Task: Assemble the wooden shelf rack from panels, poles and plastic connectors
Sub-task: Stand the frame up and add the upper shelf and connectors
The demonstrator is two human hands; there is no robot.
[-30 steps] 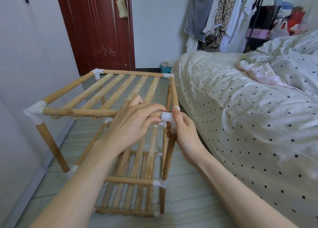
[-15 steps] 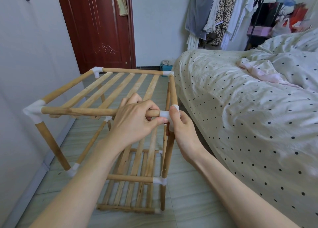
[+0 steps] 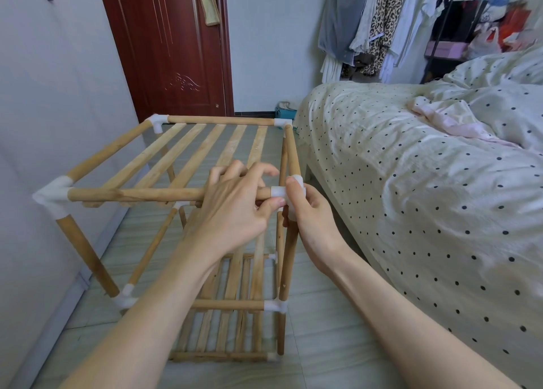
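— So, how many shelves are counted on the rack (image 3: 176, 200)?
— Three slatted shelves, pale wood, white corner joints; it is stood on the floor beside the bed (image 3: 426, 183).
— And the hands?
— The front pole (image 3: 132, 194) is gripped by the left hand (image 3: 235, 209); the near-right connector (image 3: 279, 192) is pinched by the right hand (image 3: 308, 215).

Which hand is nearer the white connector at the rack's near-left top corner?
Left. The left hand grips the front pole along from that near-left connector; the right hand is farther off, holding the near-right connector.
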